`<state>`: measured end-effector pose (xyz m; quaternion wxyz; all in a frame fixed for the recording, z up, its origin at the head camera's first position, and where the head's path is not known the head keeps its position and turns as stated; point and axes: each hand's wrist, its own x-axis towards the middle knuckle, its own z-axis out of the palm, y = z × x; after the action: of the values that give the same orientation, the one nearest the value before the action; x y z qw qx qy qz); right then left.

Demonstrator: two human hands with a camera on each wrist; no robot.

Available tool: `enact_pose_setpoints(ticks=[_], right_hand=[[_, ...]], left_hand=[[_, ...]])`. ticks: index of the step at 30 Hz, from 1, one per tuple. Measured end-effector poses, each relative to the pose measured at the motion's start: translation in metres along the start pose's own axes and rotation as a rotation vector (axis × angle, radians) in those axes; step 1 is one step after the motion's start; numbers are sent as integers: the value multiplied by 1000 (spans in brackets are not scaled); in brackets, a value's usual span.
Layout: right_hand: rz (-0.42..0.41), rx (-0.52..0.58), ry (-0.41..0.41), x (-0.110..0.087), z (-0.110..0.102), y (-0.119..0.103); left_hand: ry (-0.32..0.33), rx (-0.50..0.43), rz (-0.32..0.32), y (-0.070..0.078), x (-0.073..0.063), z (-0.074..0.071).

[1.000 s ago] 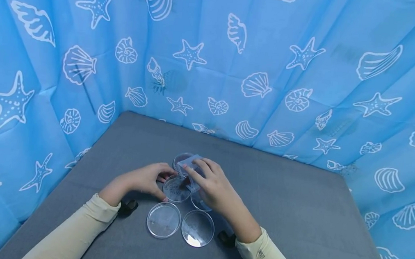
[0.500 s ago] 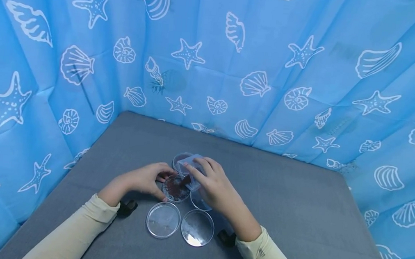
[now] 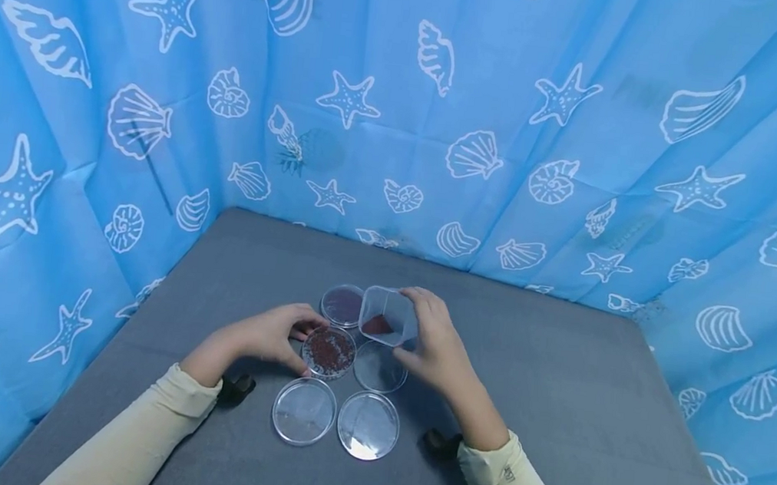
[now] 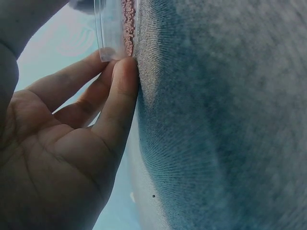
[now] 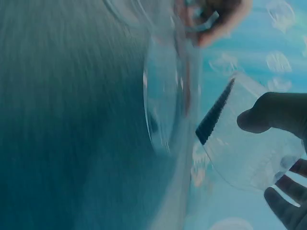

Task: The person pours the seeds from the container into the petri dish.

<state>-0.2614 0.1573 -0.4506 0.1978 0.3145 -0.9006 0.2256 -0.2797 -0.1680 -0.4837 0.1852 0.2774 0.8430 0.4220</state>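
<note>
My left hand (image 3: 276, 337) holds the side of a petri dish (image 3: 329, 351) between thumb and fingers. Reddish-brown granules are spread over the bottom of this dish, and in the left wrist view they show as a thin layer (image 4: 128, 28) behind its clear wall. My right hand (image 3: 440, 347) grips a clear square plastic container (image 3: 383, 304) by its sides, raised and tilted over the dishes at the right. More granules (image 5: 216, 112) lie heaped in one corner of the container. Below it, partly covered, is a clear petri dish (image 3: 379, 371).
Behind the filled dish stands another petri dish (image 3: 340, 305) with a dark purplish layer. Two clear petri dishes (image 3: 304, 412) lie side by side nearer the body. A grey cloth covers the table (image 3: 529, 378), and a blue shell-print curtain (image 3: 399, 120) surrounds its far sides.
Granules have poured from the container into the dish at the left hand. The right hand has since tipped the container back and moved it right. The left hand has stayed put.
</note>
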Motion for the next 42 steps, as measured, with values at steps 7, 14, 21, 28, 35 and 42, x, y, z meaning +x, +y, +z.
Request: enact_pose_setpoints(ticks=[7,14,21,28,35,42], right_hand=[[328,206,21,-13,-23,40],[558,440,-17,-25,-40,68],[654,503,-77,-40,-40,86],[603,406,-91,-44,-33,99],[262,216,68,-33,-38,66],[43,297,-272,-29,-37,22]], left_hand=[[-5,-8,5,-2,0,2],[-1,4,0,0,1,2],[-14,-6,11,0,1,2],[-12,-21,14,1,0,1],[-1,0,35,0,1,0],[-4,-8,45,-2,0,3]])
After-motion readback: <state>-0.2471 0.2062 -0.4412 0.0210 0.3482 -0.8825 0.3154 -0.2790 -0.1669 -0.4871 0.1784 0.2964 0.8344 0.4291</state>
